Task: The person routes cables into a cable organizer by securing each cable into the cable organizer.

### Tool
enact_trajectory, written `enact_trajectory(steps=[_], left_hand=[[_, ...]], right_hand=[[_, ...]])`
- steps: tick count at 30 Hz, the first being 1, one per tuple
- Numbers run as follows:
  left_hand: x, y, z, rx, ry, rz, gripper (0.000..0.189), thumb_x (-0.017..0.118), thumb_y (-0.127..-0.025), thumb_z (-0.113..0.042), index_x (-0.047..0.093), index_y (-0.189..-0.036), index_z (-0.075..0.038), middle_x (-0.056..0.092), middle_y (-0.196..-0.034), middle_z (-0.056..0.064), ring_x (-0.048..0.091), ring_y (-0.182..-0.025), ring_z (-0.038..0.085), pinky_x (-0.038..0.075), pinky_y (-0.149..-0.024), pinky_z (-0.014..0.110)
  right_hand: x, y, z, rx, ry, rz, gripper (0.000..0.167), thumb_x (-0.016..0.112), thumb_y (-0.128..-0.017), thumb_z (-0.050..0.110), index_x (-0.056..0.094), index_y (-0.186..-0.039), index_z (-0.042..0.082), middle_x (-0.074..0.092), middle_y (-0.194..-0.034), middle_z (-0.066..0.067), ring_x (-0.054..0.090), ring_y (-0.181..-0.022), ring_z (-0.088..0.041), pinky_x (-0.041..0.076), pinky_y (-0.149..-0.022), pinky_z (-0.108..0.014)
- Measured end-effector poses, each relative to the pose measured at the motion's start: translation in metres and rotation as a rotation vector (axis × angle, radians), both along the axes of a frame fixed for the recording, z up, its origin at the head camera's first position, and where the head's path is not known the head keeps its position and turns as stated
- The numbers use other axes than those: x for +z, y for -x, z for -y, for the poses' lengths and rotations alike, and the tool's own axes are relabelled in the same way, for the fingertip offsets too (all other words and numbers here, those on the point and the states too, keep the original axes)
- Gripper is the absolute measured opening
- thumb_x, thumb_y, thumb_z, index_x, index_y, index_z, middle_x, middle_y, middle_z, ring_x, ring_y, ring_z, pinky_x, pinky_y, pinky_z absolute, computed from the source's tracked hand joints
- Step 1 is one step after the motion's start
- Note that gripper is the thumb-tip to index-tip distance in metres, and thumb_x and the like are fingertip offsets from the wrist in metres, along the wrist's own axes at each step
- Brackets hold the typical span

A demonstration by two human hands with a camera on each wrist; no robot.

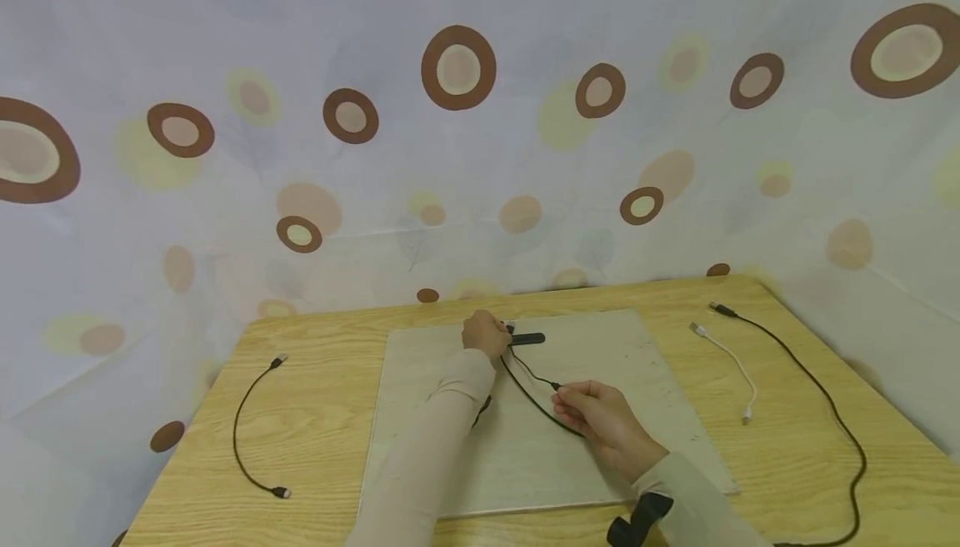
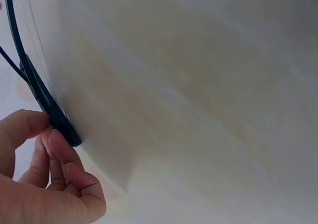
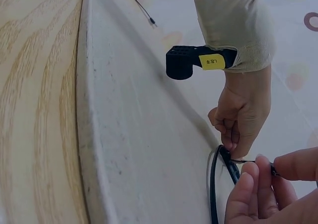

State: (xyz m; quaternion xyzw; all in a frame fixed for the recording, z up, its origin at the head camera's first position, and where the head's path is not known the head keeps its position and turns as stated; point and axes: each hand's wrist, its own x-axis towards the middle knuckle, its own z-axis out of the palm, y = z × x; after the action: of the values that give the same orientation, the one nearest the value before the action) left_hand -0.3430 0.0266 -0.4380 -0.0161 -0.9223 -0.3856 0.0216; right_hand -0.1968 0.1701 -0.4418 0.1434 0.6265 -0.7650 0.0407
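Head view: a spotted cloth (image 1: 480, 159) is hanging behind a wood-grain table (image 1: 330, 414), where a pale board (image 1: 543, 472) is lying under the work. A long black cable (image 1: 834, 403) is trailing along the table's right side, well apart from the hands. The left sleeve (image 1: 423, 464) is blocking part of the board from sight. The left hand (image 1: 483, 335) is pinching one end of a black bar (image 1: 529, 338) near the board's far edge; the right hand (image 1: 609, 432) is holding a small plug (image 1: 556, 386) between thumb and fingers — neither grip is spreading wide. A thick black cord (image 3: 213, 184) is curving from the bar's held end and disappearing behind the right hand, probably springy and liable to be snagging. A short black cable (image 1: 235, 426) and a white cable (image 1: 737, 360) are lying loose to either side. The bar itself is looking light, stiff and smooth — its ends are offering the surest hold. A thin wire (image 1: 534, 375), seemingly soft and easily strained, is running from beside the bar to the plug, whose casing is likely giving fingers the safer grip.
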Motion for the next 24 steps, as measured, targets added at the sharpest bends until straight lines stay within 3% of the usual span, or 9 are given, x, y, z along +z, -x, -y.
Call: enact_trajectory(steps=[10, 24], left_hand=[[-0.0031, 0.0041, 0.0037, 0.002, 0.002, -0.003, 0.008, 0.071, -0.084, -0.006, 0.073, -0.077, -0.004, 0.07, -0.088, 0.011, 0.065, -0.084, 0.029, 0.055, -0.073, 0.038], [-0.005, 0.0037, 0.0044, -0.01, -0.008, 0.006, 0.01, 0.067, -0.085, -0.005, 0.076, -0.08, -0.003, 0.072, -0.091, 0.012, 0.066, -0.09, 0.032, 0.054, -0.079, 0.041]], right_hand=[[-0.0007, -0.0021, -0.002, -0.008, -0.009, -0.015, 0.012, 0.053, -0.094, -0.005, 0.054, -0.102, -0.013, 0.066, -0.085, -0.009, 0.065, -0.076, -0.011, 0.054, -0.071, -0.021], [-0.0074, -0.0053, -0.0056, 0.016, -0.149, -0.015, 0.011, 0.056, -0.092, -0.006, 0.055, -0.098, -0.014, 0.068, -0.081, -0.009, 0.064, -0.071, -0.011, 0.053, -0.064, -0.019]])
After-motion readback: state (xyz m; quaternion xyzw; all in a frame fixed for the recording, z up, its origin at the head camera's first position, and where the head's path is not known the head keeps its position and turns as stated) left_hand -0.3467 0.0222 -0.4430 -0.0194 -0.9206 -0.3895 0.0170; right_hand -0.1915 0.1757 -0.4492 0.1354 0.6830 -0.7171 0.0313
